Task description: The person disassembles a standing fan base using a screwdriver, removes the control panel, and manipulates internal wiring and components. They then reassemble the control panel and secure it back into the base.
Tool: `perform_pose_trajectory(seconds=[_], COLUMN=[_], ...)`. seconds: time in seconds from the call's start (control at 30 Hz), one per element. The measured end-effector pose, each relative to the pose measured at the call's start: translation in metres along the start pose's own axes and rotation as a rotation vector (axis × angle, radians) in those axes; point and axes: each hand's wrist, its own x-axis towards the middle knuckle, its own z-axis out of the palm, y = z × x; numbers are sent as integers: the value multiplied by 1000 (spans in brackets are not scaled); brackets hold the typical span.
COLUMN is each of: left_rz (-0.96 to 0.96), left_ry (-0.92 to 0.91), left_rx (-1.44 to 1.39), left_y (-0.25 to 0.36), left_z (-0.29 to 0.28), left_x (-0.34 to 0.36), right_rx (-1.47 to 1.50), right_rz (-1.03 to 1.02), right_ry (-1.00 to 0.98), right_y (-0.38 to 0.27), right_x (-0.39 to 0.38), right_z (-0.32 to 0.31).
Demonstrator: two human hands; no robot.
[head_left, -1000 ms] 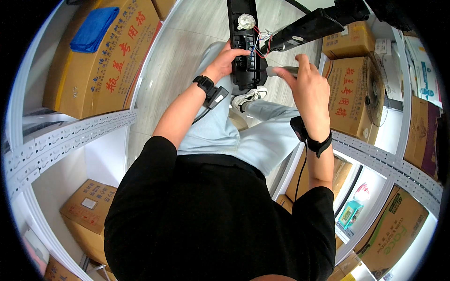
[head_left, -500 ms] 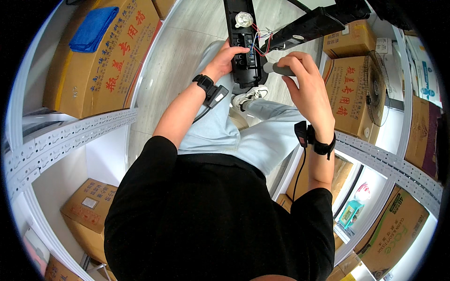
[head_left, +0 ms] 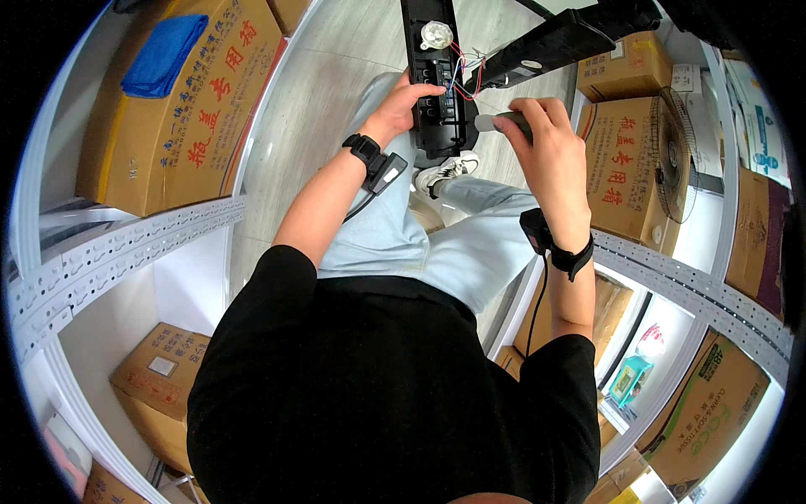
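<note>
A long black plastic housing stands open above my knees, with a round white-and-metal part and a row of black switches inside. My left hand grips its left edge, the thumb reaching over onto the switches. Thin red, white and blue wires run from the switches toward a black column at the right. Between the fingers of my right hand is a dark grey screwdriver-like handle with a paler end, pointing left at the housing. Its shaft, if any, cannot be made out.
Metal shelving flanks me on both sides. Cardboard boxes fill it, one bearing a folded blue cloth. A round wire fan grille leans by the boxes at right. My legs and the floor lie below.
My right hand has shifted slightly and turned, its fingers now bent more over the handle, which has moved a little to the right. My left hand and the housing stay put.
</note>
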Motion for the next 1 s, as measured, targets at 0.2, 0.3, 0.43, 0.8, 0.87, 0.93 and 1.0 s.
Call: perform_pose_trajectory(seconds=[0.2,0.3,0.43,0.8,0.87,0.93,1.0], left_rz=[1,-9,12,-5,-5,-15,-17], left_ry=[0,-11,-17,-8,-21,-37,-10], left_rx=[-2,-25,-3,-28,-34,-39,-28], left_y=[-3,-5,-3,0,-1,-2,-2], left_z=[-4,-7,-5,0,-3,-9,-4], left_x=[3,5,4,1,0,2,1], right_rx=[151,71,169,156,113,108,146], right_rz=[-70,9,-215,-152,-27,103,93], right_ry=[27,-9,163,223,192,102,112], right_y=[-8,-6,-3,0,-13,-10,-7], right_x=[-6,-7,-7,-12,-15,-14,-13], right_z=[-9,-5,-3,3,-3,1,2])
